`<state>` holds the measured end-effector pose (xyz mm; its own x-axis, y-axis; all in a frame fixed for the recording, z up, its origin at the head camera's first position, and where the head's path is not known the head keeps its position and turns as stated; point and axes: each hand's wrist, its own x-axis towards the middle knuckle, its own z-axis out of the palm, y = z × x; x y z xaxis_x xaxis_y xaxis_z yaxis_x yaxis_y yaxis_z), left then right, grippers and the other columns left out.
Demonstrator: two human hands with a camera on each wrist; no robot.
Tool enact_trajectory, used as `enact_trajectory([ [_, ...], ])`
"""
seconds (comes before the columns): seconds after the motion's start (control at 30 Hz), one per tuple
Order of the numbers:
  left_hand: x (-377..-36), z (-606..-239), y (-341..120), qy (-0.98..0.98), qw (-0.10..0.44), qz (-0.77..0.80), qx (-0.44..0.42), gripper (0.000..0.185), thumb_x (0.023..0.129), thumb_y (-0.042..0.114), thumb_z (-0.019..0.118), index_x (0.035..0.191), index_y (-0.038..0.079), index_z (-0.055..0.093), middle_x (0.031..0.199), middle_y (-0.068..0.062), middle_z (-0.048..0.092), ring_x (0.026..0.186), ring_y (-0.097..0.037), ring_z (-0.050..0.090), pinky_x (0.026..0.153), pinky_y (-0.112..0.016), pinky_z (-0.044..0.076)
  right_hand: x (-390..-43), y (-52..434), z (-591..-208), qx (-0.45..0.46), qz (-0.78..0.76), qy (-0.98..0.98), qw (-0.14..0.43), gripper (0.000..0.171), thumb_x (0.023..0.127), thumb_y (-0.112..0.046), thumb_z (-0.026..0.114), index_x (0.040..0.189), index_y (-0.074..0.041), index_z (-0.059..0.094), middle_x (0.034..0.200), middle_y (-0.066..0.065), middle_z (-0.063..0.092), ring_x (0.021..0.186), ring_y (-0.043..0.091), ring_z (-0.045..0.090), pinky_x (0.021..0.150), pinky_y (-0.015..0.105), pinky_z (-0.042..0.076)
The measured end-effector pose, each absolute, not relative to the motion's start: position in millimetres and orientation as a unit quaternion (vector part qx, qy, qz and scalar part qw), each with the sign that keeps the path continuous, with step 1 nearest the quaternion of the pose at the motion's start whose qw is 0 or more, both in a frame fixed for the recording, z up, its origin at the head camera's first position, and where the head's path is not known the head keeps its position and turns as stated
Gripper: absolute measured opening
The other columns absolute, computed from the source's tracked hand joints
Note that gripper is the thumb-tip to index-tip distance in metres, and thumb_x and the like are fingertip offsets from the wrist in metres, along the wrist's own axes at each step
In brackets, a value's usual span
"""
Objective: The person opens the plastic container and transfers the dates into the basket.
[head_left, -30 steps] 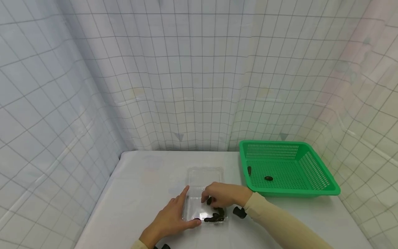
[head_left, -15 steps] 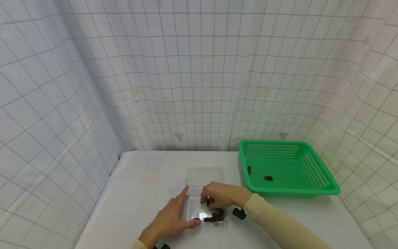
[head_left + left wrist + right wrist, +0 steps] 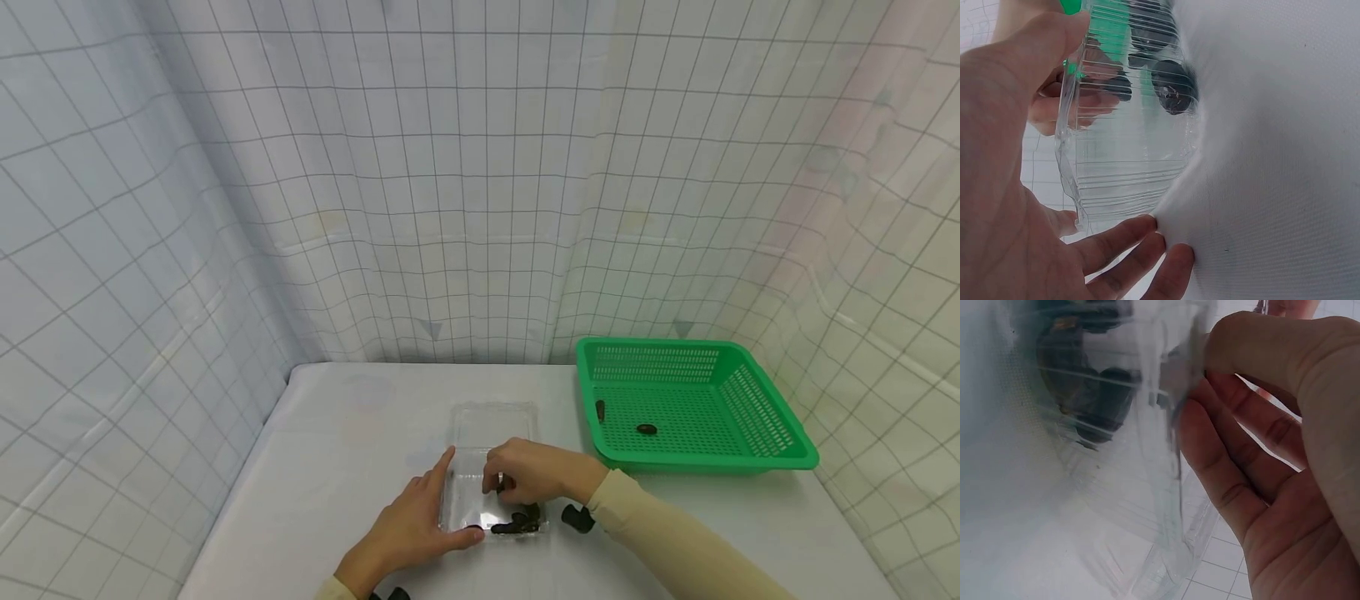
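The left hand [image 3: 408,525] braces the clear plastic container [image 3: 491,483] at mid-table with spread fingers, steadying it, while the right hand [image 3: 536,471] pinches a dark piece [image 3: 504,483] inside it.

White-covered table [image 3: 337,450] against gridded white curtain walls [image 3: 450,208]; soft, even light

Clear ribbed glossy plastic box [image 3: 491,475] on matt white woven cloth [image 3: 337,467]; perforated green plastic basket [image 3: 757,417].
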<state>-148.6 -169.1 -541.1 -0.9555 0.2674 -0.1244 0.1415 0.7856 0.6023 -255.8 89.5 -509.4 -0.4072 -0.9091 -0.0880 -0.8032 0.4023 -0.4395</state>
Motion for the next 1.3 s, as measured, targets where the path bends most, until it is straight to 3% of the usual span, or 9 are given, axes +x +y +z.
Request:
enact_trajectory([
  [0.7, -147.9, -539.5, -169.0, 0.938, 0.104, 0.311, 0.109, 0.135, 0.088, 0.076, 0.091, 0.187, 0.016, 0.023, 0.172, -0.022, 0.060, 0.140, -0.038, 0.068, 0.097, -0.065, 0.063, -256.3, 90.5, -515.9, -0.513, -0.232, 0.808, 0.173, 0.015, 0.109, -0.003, 0.079, 0.116, -0.013, 0.088, 0.110, -0.007, 0.085, 0.093, -0.011, 0.067, 0.088, 0.012, 0.059],
  [1.3, -144.9, -534.9, -168.5, 0.939, 0.104, 0.312, 0.104, 0.135, 0.088, 0.076, 0.092, 0.187, 0.017, 0.023, 0.173, -0.024, 0.059, 0.144, -0.041, 0.067, 0.098, -0.068, 0.064, -255.6, 98.6, -494.6, -0.516, -0.262, 0.804, 0.137, 0.014, 0.110, -0.002, 0.077, 0.119, -0.005, 0.087, 0.111, 0.001, 0.084, 0.095, -0.010, 0.071, 0.090, 0.013, 0.061],
])
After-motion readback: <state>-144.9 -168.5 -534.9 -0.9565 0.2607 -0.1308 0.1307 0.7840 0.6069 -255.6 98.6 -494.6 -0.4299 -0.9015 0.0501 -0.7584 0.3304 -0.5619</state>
